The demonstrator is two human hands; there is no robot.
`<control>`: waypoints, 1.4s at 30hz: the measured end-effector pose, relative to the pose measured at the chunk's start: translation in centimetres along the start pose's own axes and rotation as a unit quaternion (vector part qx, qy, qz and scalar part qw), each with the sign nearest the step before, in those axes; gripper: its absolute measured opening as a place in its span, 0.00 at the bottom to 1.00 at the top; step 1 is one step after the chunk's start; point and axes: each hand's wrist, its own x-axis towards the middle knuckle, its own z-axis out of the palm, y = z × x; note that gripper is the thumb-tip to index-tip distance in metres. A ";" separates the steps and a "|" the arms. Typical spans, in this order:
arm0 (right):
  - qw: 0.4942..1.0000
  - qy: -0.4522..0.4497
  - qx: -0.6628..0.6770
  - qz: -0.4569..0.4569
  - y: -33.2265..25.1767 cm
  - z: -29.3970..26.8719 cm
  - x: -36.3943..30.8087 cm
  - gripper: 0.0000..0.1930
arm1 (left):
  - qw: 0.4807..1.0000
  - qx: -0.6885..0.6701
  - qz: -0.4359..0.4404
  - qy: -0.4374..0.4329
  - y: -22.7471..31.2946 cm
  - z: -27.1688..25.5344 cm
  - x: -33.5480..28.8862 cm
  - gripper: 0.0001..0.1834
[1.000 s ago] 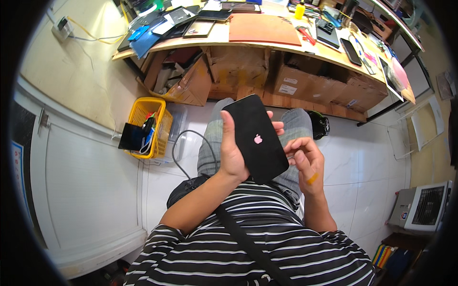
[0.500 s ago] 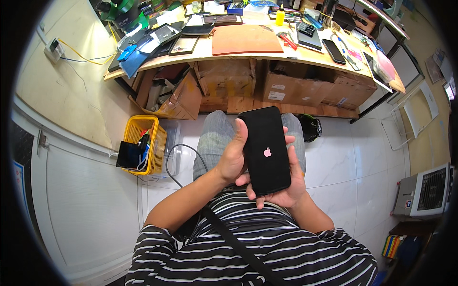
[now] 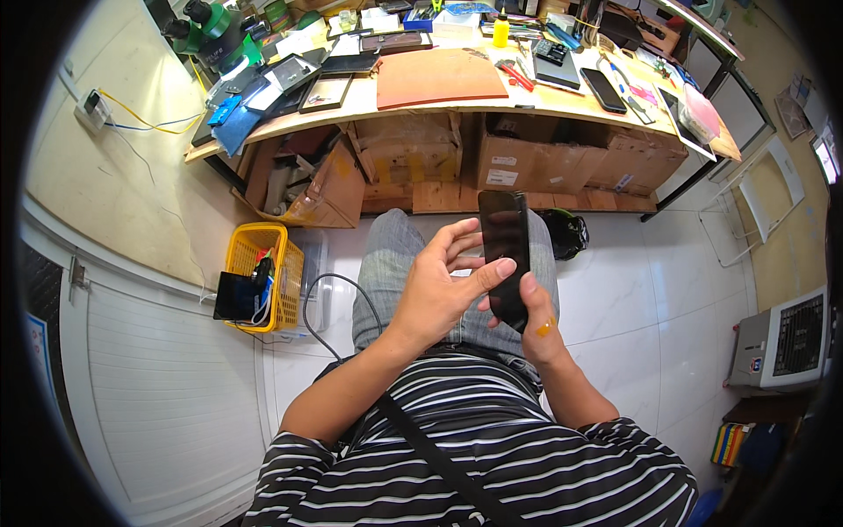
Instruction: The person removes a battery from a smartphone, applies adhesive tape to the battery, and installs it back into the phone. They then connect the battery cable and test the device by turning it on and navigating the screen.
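Note:
A black smartphone [image 3: 503, 237] is held over my lap, turned partly on its side so that it looks narrow. Its dark glass shows faint reflections and no lit picture. My right hand [image 3: 540, 329] grips its lower right edge, the thumb along the side and fingertips showing at the lower left. From the left, my left hand [image 3: 439, 285] lays its thumb across the dark face. The other left fingers are slightly spread and reach the phone's left edge, where their tips are partly hidden.
Ahead stands a cluttered workbench [image 3: 351, 117] with an orange mat [image 3: 439, 77], a yellow bottle [image 3: 500, 31] and another phone [image 3: 604, 90]. Cardboard boxes [image 3: 540, 167] sit beneath. A yellow basket [image 3: 290, 290] is on the left floor, a black bin bag [image 3: 566, 233] beyond my right knee.
The smartphone has turned from face-up to nearly edge-on, and its white logo no longer shows. My left thumb has moved from its upper left edge onto its face.

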 end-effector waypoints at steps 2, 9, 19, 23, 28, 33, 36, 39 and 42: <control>0.999 -0.013 -0.048 -0.003 -0.6 0.2 -0.1 0.38 | 1.000 -0.006 0.007 0.018 -0.8 -0.1 0.3 0.42; 0.995 -0.014 -0.087 -0.036 -0.4 0.8 0.0 0.40 | 1.000 -0.006 0.018 0.015 -0.4 -0.2 0.3 0.44; 0.998 -0.039 0.058 0.009 -0.7 -0.1 0.0 0.44 | 0.998 -0.056 0.026 -0.023 0.7 -1.8 0.1 0.35; 0.993 -0.028 0.111 0.012 -1.0 -0.1 0.2 0.46 | 0.998 -0.048 0.033 -0.026 1.4 -1.7 0.0 0.31; 0.993 -0.039 0.115 0.006 -1.1 -0.3 0.2 0.46 | 0.998 -0.038 0.038 -0.029 2.2 -1.3 0.3 0.30; 0.988 -0.073 0.136 -0.001 -1.0 -0.6 0.2 0.45 | 0.998 -0.007 0.057 -0.019 2.3 -1.0 0.3 0.31; 0.992 -0.076 0.098 -0.033 -1.9 0.0 -0.1 0.44 | 0.996 0.030 0.086 -0.009 2.0 -0.2 0.1 0.33; 0.991 -0.081 0.075 -0.081 -1.6 0.3 0.0 0.43 | 0.989 0.102 0.105 0.017 1.7 0.4 0.1 0.36; 0.989 -0.089 0.056 -0.109 -1.1 0.1 0.2 0.44 | 0.972 0.170 0.158 0.021 1.8 0.7 0.1 0.36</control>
